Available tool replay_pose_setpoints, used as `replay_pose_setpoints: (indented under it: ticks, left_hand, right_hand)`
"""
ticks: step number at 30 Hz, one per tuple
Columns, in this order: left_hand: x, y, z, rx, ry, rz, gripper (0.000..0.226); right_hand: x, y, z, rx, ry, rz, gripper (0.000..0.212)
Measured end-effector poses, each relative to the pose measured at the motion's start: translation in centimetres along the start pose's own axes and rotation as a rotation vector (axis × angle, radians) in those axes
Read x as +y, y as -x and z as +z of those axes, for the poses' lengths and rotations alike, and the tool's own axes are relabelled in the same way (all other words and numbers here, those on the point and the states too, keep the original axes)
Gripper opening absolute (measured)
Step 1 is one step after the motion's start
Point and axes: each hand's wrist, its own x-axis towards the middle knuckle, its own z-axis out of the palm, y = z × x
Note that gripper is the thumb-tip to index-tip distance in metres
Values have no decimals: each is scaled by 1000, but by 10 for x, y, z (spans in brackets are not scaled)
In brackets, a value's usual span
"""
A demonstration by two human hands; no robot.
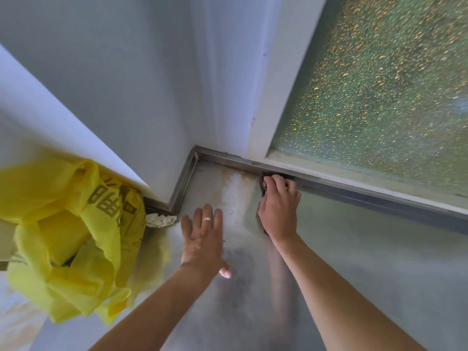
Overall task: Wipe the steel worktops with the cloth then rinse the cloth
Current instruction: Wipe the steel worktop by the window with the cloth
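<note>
The steel worktop point(342, 249) fills the lower right and runs into a corner under a white wall. My right hand point(278, 206) presses a dark cloth point(263, 186) against the raised steel back edge point(354, 191) near that corner; the hand covers most of the cloth, so only a dark sliver shows at the fingertips. My left hand point(202, 236), wearing a ring, lies flat with fingers spread on the worktop just left of the right hand, holding nothing. Brownish stains mark the steel in the corner.
A yellow plastic bag point(68, 236) with printed characters stands at the left on the worktop. A crumpled white paper point(160, 220) lies beside it at the wall's foot. A frosted window point(379, 84) with a white frame rises behind the back edge.
</note>
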Motion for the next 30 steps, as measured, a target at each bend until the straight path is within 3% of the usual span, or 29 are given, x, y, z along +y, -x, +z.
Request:
replay_pose_setpoints:
  ticks: [13,19,27,30]
  left_hand:
    - [1,1,-6,-22,40,6,136]
    - [-3,1,-4,-22,67,13,137]
    - [-3,1,-1,-1,101,14,130]
    - [-1,2,-2,4,107,8,130]
  right_hand:
    - [-15,-8,0,-41,-55,-62,37]
    - [-23,1,-2,15,-4,85,31]
    - [-37,-7,13,-13,-54,-11,38]
    - [-33,-8,8,46,-147,-15,38]
